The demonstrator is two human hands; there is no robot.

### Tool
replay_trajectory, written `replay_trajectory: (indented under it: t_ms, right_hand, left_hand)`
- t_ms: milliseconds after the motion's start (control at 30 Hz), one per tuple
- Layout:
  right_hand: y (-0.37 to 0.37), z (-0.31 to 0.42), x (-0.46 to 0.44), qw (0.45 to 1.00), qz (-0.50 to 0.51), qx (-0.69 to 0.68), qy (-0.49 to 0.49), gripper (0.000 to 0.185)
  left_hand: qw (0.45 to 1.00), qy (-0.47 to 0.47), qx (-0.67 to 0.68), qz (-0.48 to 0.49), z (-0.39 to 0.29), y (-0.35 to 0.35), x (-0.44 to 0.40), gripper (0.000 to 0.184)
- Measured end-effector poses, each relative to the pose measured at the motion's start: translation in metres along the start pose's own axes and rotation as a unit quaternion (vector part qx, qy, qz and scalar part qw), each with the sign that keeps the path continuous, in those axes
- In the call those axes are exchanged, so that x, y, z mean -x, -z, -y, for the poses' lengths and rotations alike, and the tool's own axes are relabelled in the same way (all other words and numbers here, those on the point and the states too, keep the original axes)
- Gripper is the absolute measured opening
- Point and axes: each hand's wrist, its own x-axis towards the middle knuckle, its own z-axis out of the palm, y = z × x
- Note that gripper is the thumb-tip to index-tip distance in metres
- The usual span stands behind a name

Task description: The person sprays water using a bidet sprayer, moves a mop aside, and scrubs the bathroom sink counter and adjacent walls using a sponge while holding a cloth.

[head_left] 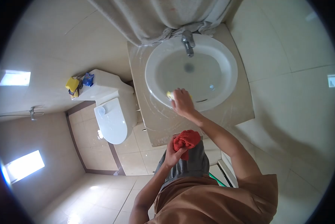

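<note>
sponge (pixel 170 95) is sitting in r hand's (pixel 183 102) curled fingers at near-left rim of sink (pixel 232 80); l hand (pixel 170 155) is clutching red cloth (pixel 186 139) nr counter's (pixel 227 116) front edge. sponge might be skidding into sink if r grip's loosening.

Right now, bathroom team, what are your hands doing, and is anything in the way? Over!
Left hand gripping red cloth. Right hand holding mostly hidden yellow item at sink's near edge. Faucet at far side, apart from both hands.

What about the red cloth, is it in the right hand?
No, the left hand holds the bunched red cloth; the right hand is at the basin.
</note>
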Motion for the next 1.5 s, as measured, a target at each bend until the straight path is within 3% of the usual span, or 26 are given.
replay_trajectory:
  t_ms: [133,233,333,467,667,733,800,867,900,1000,1067,1200,1300,1500]
  right_hand:
    - [-0.006,0.028,-0.02,1.0,-0.021,0.008,0.021,0.034]
    - [0.023,-0.01,0.032,0.983,-0.006,0.01,0.181,0.041]
    - [0.06,-0.041,0.075,0.975,0.022,0.027,0.221,0.039]
    - [0.028,-0.014,0.042,0.986,0.018,0.04,0.161,0.035]
    - [-0.037,0.052,-0.086,0.986,0.014,0.035,0.16,0.037]
    - [-0.044,0.041,-0.127,0.991,-0.025,-0.003,0.131,0.037]
    - [-0.052,0.011,-0.158,0.989,-0.128,0.017,0.068,0.036]
    - [-0.044,-0.029,-0.186,0.966,-0.226,0.122,-0.032,0.029]
    - [-0.029,-0.042,-0.197,0.959,-0.217,0.161,-0.087,0.027]
    - [-0.022,-0.053,-0.218,0.952,-0.209,0.199,-0.101,0.029]
    - [-0.029,-0.041,-0.21,0.952,-0.209,0.191,-0.117,0.029]
    - [-0.046,0.015,-0.155,0.985,-0.125,0.11,0.038,0.034]
    - [-0.031,0.04,-0.093,0.993,-0.027,0.082,0.082,0.037]
    - [0.039,0.001,0.048,0.993,0.028,0.048,0.1,0.034]
  left_hand:
    - [0.999,0.004,0.012,-0.042,-0.003,0.013,0.009,0.05]
    - [0.999,0.002,0.007,-0.049,-0.008,0.024,0.012,0.05]
    - [0.999,-0.009,0.004,-0.03,-0.012,0.037,0.014,0.051]
    - [1.0,-0.01,0.015,-0.016,-0.015,0.047,0.015,0.051]
    - [0.997,0.0,0.036,-0.061,-0.022,0.053,0.023,0.053]
    - [0.998,-0.015,0.025,-0.054,-0.02,0.058,0.026,0.052]
    - [0.999,-0.019,0.018,-0.048,-0.017,0.063,0.027,0.052]
    - [0.999,-0.018,0.016,-0.046,-0.015,0.069,0.028,0.052]
    - [0.998,-0.017,0.017,-0.05,-0.015,0.07,0.029,0.052]
    - [0.998,-0.019,0.021,-0.064,-0.018,0.074,0.029,0.051]
    - [0.997,-0.019,0.028,-0.074,-0.02,0.074,0.027,0.051]
    - [0.996,-0.029,0.021,-0.078,-0.017,0.074,0.023,0.051]
    - [0.997,-0.025,0.021,-0.064,-0.026,0.071,0.02,0.051]
    - [0.998,-0.04,0.016,-0.051,-0.028,0.057,0.007,0.05]
